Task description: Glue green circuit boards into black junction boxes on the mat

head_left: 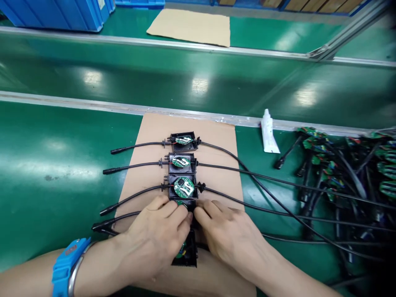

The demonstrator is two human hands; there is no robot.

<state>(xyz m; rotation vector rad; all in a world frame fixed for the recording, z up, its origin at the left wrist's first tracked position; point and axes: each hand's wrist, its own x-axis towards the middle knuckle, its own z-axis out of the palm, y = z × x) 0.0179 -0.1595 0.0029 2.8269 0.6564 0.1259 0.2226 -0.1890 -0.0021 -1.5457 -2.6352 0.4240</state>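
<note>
Several black plastic cases form a column on a cardboard sheet [136,165]. Three uncovered cases at the top [187,193] hold green circuit boards [184,187] with white paste on them, and black cables run out of both ends. My left hand [161,231] is closed at the left side of the fourth case [191,204], over its board and short lead. My right hand [225,227] pinches at that case's right end, where its cable [291,239] passes; the fingertips are partly hidden. Nearest me, another case [193,249] lies partly under my left hand.
A white tube of paste [268,132] lies right of the cardboard. Farther right is a pile of cabled circuit boards [334,165]. Beyond the metal edge strip [93,106], a blue bin [58,14] and a cardboard piece [192,27] rest on a green shelf.
</note>
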